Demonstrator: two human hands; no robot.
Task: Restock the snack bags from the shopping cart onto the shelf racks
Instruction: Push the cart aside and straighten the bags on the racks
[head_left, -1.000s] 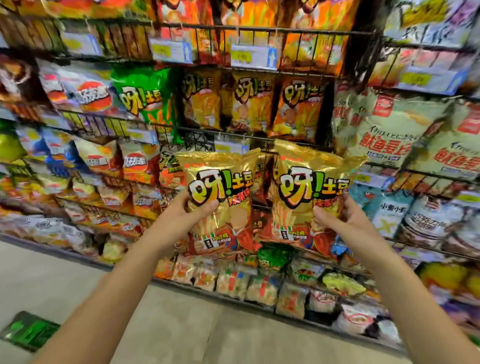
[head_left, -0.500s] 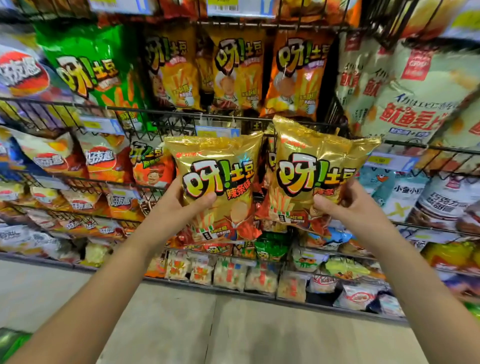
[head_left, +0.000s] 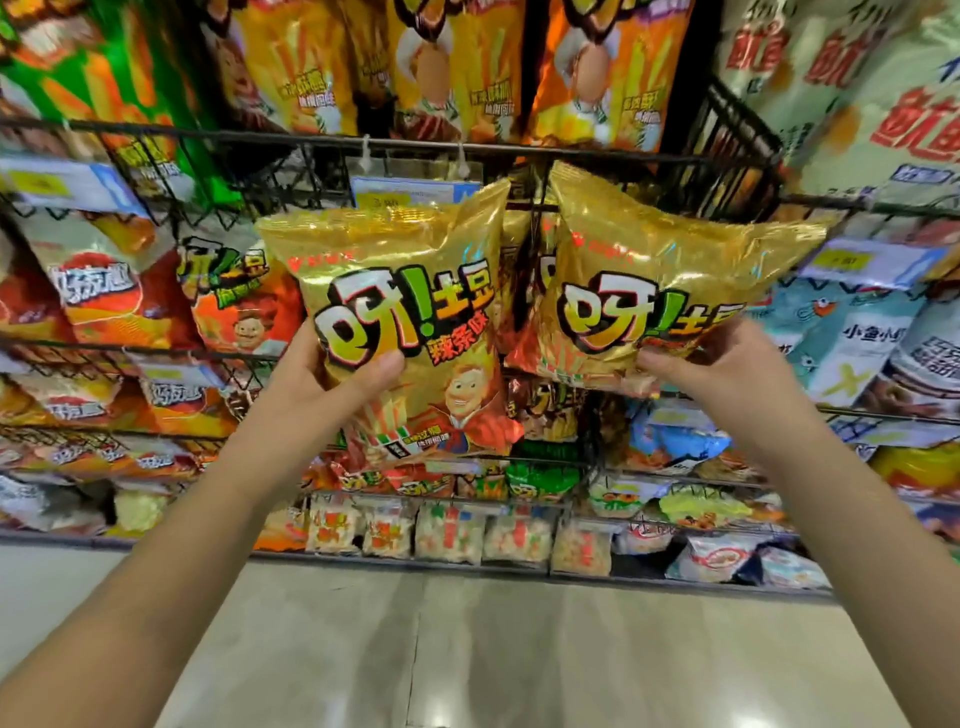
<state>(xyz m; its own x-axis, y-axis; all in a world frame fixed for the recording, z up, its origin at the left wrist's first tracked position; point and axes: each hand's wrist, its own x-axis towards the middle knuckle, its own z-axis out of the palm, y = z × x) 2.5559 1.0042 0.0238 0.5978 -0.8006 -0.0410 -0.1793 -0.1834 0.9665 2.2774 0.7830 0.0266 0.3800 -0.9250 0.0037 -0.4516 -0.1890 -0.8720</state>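
Tag (head_left: 395, 191) half hidden behind left gold bag (head_left: 400, 291) | upper bags (head_left: 452, 67) cut off

Centre price label (head_left: 405, 193), blue with yellow patch, far. Right price label (head_left: 862, 265), alike. Pale floor (head_left: 467, 649), near.

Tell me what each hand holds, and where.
Left hand: left gold bag, by its left edge. Right hand: right gold bag, by its lower right part.
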